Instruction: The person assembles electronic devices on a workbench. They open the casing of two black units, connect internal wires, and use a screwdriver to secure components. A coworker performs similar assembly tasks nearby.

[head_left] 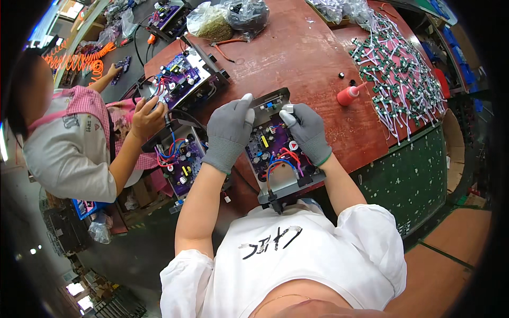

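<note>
In front of my body is an open metal chassis with a purple circuit board, coloured wires and a black cable at its near end. My left hand, in a grey glove with pale fingertips, is closed round the chassis's left side near the far corner. My right hand, gloved alike, is closed at the far right corner; its thumb and fingers are beside a small white connector. Whether they pinch that connector or only the metal edge, I cannot tell.
A co-worker at the left works over similar chassis units. On the red table are a red bottle, a heap of small green boards with white leads, and plastic bags. An orange coiled hose hangs at the far left.
</note>
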The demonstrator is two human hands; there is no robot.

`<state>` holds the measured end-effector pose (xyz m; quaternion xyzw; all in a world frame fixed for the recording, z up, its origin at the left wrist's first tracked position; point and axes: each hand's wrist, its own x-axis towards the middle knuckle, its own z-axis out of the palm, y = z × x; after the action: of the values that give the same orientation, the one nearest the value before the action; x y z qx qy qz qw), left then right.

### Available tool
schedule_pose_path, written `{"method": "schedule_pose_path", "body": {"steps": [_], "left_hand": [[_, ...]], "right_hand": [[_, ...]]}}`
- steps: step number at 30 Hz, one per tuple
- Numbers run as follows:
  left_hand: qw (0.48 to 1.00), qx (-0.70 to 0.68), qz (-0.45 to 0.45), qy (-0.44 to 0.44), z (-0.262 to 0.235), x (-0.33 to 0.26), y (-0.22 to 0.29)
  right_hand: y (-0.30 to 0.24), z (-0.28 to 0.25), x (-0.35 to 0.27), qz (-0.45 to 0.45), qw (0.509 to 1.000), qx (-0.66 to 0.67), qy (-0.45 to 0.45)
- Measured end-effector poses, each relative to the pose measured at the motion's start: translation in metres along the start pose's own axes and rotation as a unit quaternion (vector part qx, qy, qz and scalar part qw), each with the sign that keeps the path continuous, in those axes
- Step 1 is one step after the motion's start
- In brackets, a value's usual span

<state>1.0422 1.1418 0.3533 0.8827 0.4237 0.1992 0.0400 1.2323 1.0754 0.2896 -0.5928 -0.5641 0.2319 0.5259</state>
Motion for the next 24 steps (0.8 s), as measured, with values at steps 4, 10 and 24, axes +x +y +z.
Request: {"method": "schedule_pose_path", "body": {"steps": [4,10,24], "left_hand": [[1.000,0.000,-0.002,0.003,0.001,0.000,-0.001],[1.000,0.002,0.015,0.017,0.005,-0.002,-0.006],[1.000,-0.013,0.005,0.011,-0.001,-0.004,-0.002]], "right_hand": [[0.000,-0.004,-0.003,-0.034,0.999,-0.021,-0.017],[-0.011,-0.009,-0.004,0.072,0.978,0.189,-0.041],[-0.009,-0.005,0.009,-0.104,0.980,-0.167,-0.004]]}}
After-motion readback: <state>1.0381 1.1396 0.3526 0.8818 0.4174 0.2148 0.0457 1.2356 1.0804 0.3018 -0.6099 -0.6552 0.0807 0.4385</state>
